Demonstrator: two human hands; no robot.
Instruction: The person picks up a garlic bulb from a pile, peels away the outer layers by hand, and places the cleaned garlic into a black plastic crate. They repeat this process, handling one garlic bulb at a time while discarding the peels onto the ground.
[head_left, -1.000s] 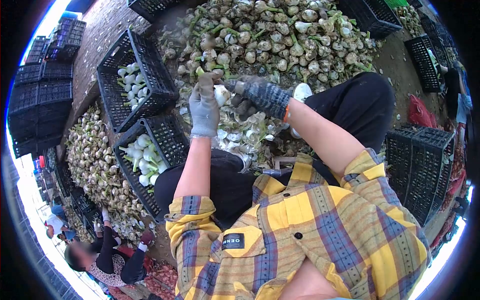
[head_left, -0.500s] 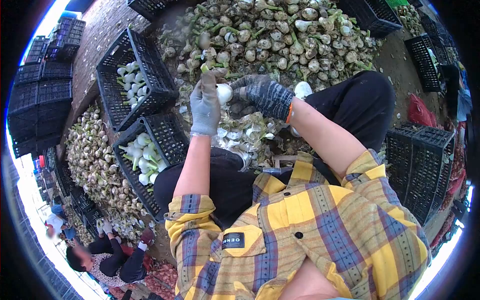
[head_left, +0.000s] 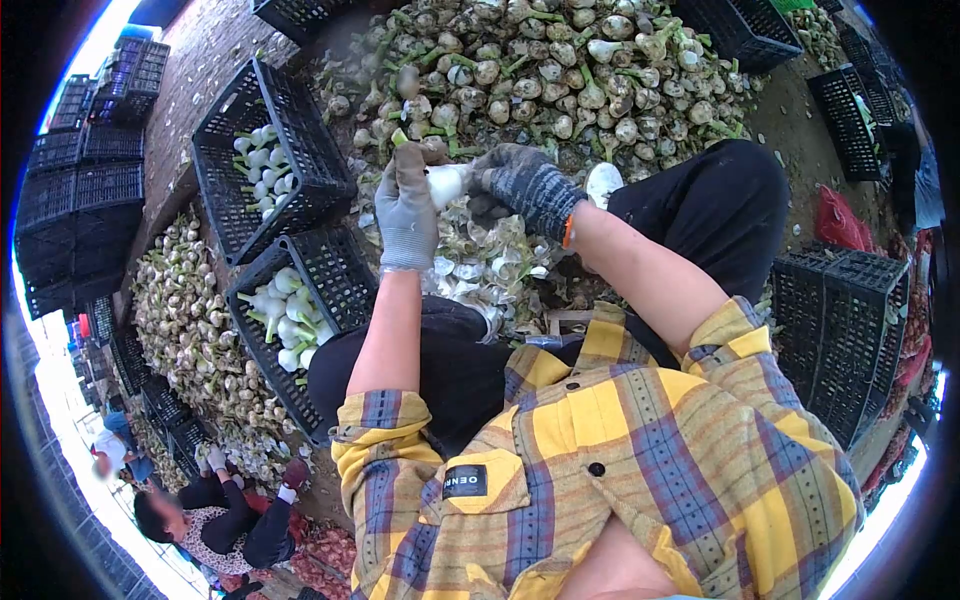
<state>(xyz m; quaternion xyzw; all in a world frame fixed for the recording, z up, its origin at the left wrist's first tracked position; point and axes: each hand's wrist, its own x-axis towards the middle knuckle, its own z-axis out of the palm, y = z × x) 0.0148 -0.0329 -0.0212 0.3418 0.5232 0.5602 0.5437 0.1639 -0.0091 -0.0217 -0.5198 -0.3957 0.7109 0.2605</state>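
My left hand (head_left: 407, 205), in a grey glove, is closed round a white garlic bulb (head_left: 446, 185) whose cut green stem sticks up above the fingers. On the bulb's other side, my right hand (head_left: 525, 185), in a dark patterned glove with an orange cuff, pinches at its surface. Loose white peelings (head_left: 490, 265) lie beneath the hands. Beyond them spreads a large heap of unpeeled garlic (head_left: 560, 80). Clean white bulbs with green stems (head_left: 290, 312) fill part of a black crate (head_left: 345, 275) at my left; another crate (head_left: 225, 190) behind it also holds white bulbs.
Stacked black crates (head_left: 845, 330) stand on the right, near a red net bag (head_left: 842, 222). More crates (head_left: 80, 220) are piled at the far left beside another garlic heap (head_left: 190, 310). Two other people are at the lower left, one in a patterned top (head_left: 220, 520).
My right hand has shifted slightly, its fingers now drawn back along the bulb's right side. The bulb looks tilted and more blurred, and my left hand still holds it.
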